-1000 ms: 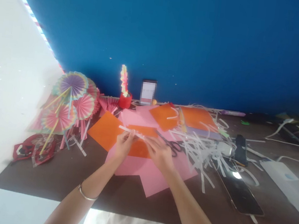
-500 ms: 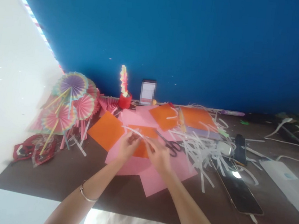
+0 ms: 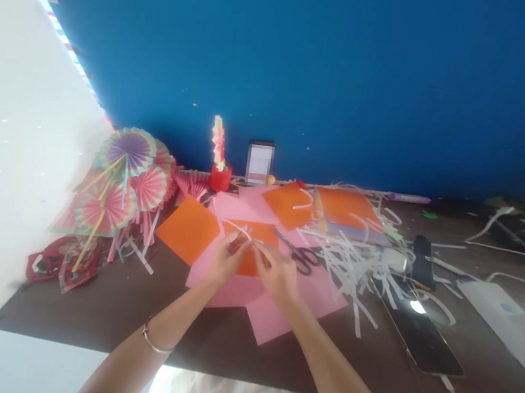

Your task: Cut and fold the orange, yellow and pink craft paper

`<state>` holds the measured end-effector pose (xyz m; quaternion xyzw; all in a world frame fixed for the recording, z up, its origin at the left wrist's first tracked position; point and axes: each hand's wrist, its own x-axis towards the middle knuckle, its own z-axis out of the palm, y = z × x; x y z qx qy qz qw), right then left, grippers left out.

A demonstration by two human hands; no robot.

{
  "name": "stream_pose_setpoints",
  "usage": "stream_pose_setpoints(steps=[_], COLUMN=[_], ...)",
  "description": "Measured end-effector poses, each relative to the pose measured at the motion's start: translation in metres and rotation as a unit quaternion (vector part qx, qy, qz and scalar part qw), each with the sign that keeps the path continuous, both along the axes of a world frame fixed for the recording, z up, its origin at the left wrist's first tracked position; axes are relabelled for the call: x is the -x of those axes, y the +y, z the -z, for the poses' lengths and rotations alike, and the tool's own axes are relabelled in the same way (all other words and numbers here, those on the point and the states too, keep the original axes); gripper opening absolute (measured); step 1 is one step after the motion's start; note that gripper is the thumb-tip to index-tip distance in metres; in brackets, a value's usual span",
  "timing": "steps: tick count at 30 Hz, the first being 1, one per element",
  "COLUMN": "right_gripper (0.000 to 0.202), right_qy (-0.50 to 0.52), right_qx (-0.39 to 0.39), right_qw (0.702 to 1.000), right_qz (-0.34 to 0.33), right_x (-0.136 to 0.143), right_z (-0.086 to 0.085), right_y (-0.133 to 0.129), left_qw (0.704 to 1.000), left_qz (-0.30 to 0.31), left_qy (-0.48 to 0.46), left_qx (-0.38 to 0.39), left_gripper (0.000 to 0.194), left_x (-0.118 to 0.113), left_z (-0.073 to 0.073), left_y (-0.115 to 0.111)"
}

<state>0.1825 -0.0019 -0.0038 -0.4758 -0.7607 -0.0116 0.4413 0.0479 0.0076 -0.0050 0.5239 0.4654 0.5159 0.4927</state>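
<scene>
Both hands meet over the orange paper sheet, pinching a thin white paper strip. My left hand is closed on the strip, whose free end sticks out to the upper left. My right hand is closed on it too, with its fingertips against the left ones. Just beyond my right hand lies a pair of scissors with dark handles. Pink paper sheets spread out underneath, and another orange sheet is left of my hands.
Folded paper fans stand at the left beside a red pot. White paper strips are heaped at the right. Beyond them are a phone with a cable and a white envelope-like sheet. A blue wall closes off the back.
The strip's free end has shifted slightly right and shows shorter beyond my left fingers. Both hands stay in nearly the same place.
</scene>
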Motion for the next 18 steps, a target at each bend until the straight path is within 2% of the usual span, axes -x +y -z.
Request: stream_pose_setpoints(steps=[4, 10, 15, 18], right_gripper=[0.022, 0.023, 0.022, 0.023], right_qy=[0.0, 0.004, 0.002, -0.001], right_qx=[0.005, 0.019, 0.013, 0.013], right_qw=[1.0, 1.0, 1.0, 1.0], right_qz=[0.011, 0.017, 0.022, 0.025], right_x=[0.0001, -0.0001, 0.0001, -0.0006], right_z=[0.0009, 0.0034, 0.0054, 0.0052], right_y=[-0.0008, -0.0002, 0.0011, 0.0012], left_qw=[1.0, 0.997, 0.997, 0.995], left_qz=[0.002, 0.059, 0.053, 0.073], left_qy=[0.026, 0.033, 0.033, 0.032], left_qx=[0.002, -0.033, -0.051, -0.055], left_gripper=[0.021, 0.013, 0.012, 0.009], left_x=[0.0024, 0.0041, 0.0044, 0.0055], left_z=[-0.0021, -0.0071, -0.006, -0.0097], left_y=[0.0012, 0.0027, 0.0031, 0.0013])
